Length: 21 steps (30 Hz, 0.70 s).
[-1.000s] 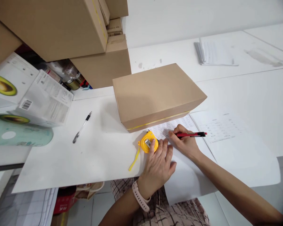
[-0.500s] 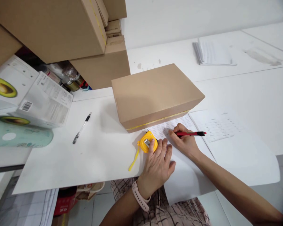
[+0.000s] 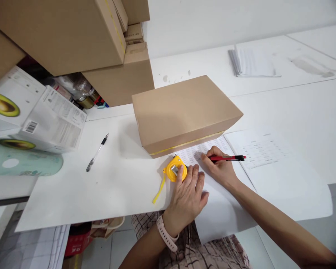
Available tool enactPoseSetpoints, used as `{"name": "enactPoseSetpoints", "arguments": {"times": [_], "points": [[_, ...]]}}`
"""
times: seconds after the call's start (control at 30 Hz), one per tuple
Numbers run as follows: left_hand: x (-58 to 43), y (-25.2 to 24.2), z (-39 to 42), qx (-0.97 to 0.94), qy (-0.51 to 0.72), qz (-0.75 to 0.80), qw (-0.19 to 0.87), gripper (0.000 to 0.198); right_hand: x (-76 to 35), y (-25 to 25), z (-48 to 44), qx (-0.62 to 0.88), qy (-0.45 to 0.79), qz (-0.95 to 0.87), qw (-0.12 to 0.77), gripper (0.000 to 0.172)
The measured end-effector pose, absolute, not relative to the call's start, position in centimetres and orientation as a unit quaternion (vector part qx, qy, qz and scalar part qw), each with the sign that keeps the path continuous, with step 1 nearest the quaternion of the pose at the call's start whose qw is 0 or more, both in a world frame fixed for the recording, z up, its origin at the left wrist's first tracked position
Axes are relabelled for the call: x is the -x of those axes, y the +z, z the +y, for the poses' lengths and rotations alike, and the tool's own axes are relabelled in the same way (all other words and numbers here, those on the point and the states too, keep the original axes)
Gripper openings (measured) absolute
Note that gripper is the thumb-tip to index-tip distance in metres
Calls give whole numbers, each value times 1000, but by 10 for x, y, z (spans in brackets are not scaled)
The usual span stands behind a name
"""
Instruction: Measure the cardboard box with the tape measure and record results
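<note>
Red and black, the slim pen (image 3: 228, 158) is gripped between the fingers of the right hand (image 3: 222, 170), its writing end over the marked part of a white sheet (image 3: 221, 209); whether the tip touches the paper is too small to tell. Rows of small marks fill the sheet's upper part, while the part nearer the person is bare, so the writing looks under way rather than finished. Which marks are printed and which are handwritten cannot be read, nor how many entries remain.

Just beside, the left hand (image 3: 187, 194) lies palm down with its fingers stretched out, clasping nothing, and its outermost finger rests over a yellow tape measure (image 3: 172, 168). That tool lies on the white table (image 3: 128, 190) with no long stretch of blade showing, so it seems idle for now.

Beyond both hands a cardboard box (image 3: 182, 112) stands by the sheet's far edge, its visible faces closed; whether it covers more rows is hidden. To the right lies a second sheet (image 3: 285, 186) with a block of faint lines, no hand on it. Farther left, well apart, a clear pen with a black grip (image 3: 97, 153) lies unused
</note>
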State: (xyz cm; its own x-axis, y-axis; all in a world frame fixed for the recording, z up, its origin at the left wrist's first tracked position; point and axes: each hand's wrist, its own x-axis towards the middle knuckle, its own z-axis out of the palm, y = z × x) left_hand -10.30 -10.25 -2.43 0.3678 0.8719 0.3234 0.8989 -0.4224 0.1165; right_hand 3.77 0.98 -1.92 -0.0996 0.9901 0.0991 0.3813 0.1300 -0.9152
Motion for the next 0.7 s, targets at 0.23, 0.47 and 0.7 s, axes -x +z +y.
{"name": "enactPoseSetpoints", "arguments": {"times": [0.23, 0.47, 0.7], "points": [[103, -25, -102, 826, -165, -537, 39, 50, -39, -20, 10, 528, 387, -643, 398, 31], [103, -25, -102, 825, -163, -540, 35, 50, -40, -22, 10, 535, 389, -633, 402, 30], [103, -26, -102, 826, -160, -540, 35, 51, -40, -22, 11, 533, 393, -631, 405, 32]]}}
